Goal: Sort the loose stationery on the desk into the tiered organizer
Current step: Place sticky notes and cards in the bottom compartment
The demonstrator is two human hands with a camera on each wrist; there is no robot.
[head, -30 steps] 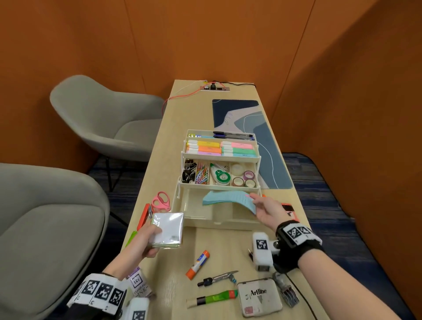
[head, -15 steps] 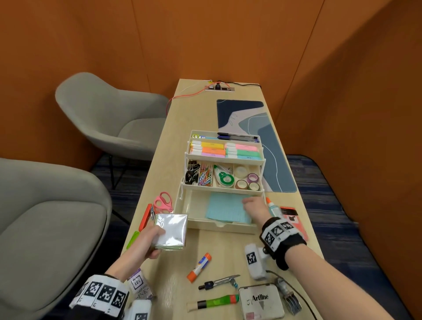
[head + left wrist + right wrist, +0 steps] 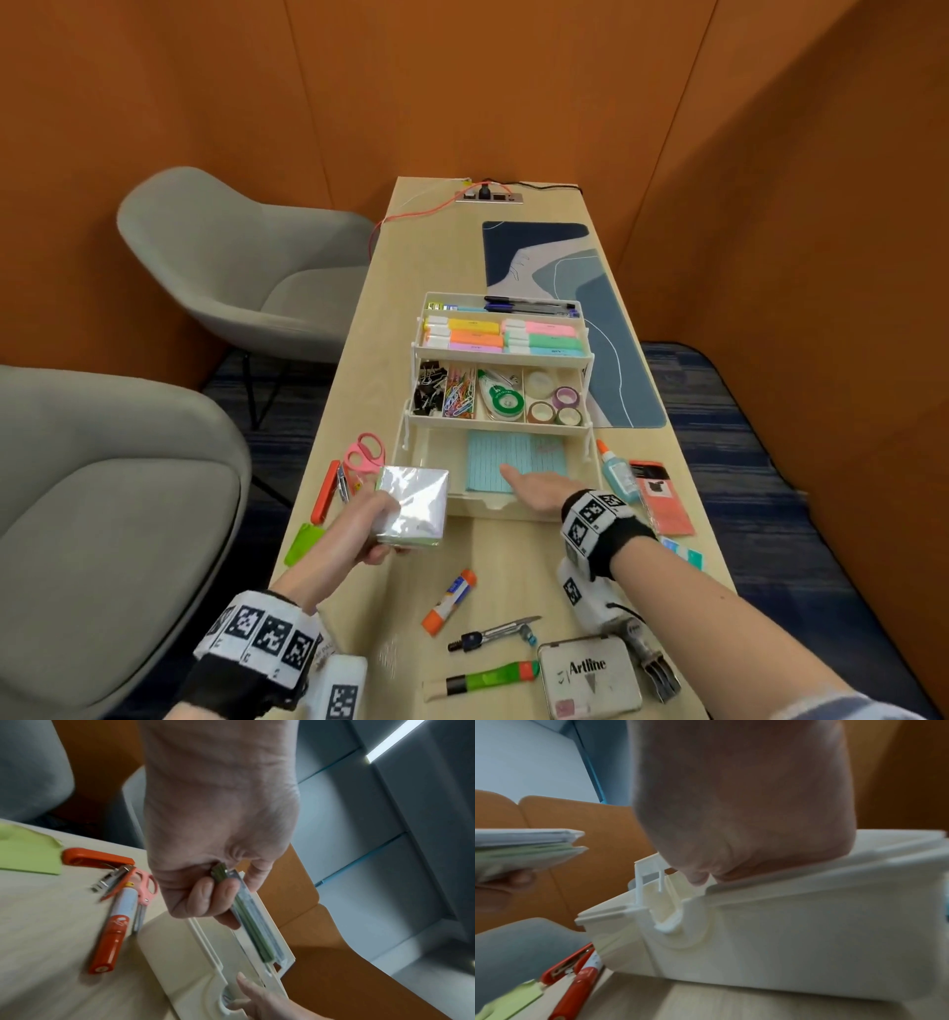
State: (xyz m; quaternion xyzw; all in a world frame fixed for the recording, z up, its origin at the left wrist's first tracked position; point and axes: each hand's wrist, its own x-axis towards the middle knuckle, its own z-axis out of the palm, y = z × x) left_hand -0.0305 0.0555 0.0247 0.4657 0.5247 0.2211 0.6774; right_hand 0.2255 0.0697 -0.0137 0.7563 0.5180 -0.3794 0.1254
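Note:
The white tiered organizer (image 3: 588, 354) stands mid-desk with its tiers fanned out. A blue lined notepad (image 3: 508, 455) lies flat in the bottom tier. My right hand (image 3: 534, 488) rests flat on the pad with straight fingers, over the front rim (image 3: 782, 888). My left hand (image 3: 369, 529) grips a wrapped block of note paper (image 3: 413, 503) just left of the bottom tier, above the desk; in the left wrist view the fingers (image 3: 205, 892) pinch the block's edge (image 3: 254, 925).
Pink scissors (image 3: 365, 455), an orange stapler (image 3: 326, 491) and a green card (image 3: 303, 542) lie left of the organizer. A glue bottle (image 3: 616, 470) and orange packet (image 3: 660, 498) lie right. Glue stick (image 3: 448, 602), compass (image 3: 493, 633), green marker (image 3: 482, 682) and Artline tin (image 3: 590, 681) sit near me.
My right hand lowered the blue notepad from above the bottom tier to lie flat inside it, and now rests on it. My left hand brought the wrapped block closer to the organizer.

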